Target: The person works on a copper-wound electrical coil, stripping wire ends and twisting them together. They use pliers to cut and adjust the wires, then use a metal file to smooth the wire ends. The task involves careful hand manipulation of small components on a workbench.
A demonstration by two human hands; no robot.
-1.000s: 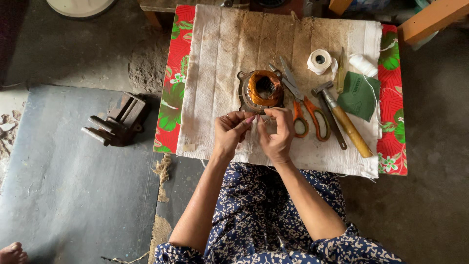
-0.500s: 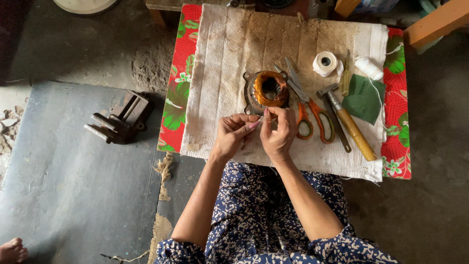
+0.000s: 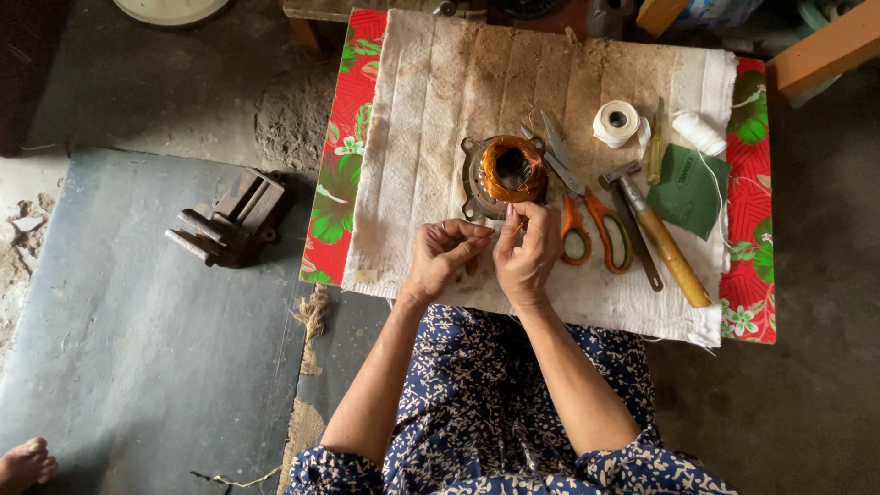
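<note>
The left hand [image 3: 446, 255] and the right hand [image 3: 529, 246] are held close together over the near middle of the worktop [image 3: 412, 110], which is covered by a pale, stained cloth [image 3: 440, 82] laid over a red flowered sheet [image 3: 344, 174]. Both hands have their fingertips pinched shut, seemingly on something thin between them; what it is cannot be made out. Just beyond the right hand's fingertips, at the middle of the cloth, lies a round metal motor part wound with copper-coloured wire [image 3: 507, 170]; whether the fingers touch it cannot be told. To its right lie orange-handled scissors [image 3: 587, 215], then a hammer with a wooden handle [image 3: 658, 234] running toward the near right corner. Farther back sit a roll of white tape [image 3: 616, 123], a spool of white thread [image 3: 698, 133] and a folded green cloth piece [image 3: 687, 188], near the far right corner. On the floor to the left of the worktop, on a grey mat [image 3: 137, 348], stands a dark metal vise [image 3: 234, 220], well apart from the hands. The person wears a dark blue flowered garment [image 3: 513, 394].
</note>
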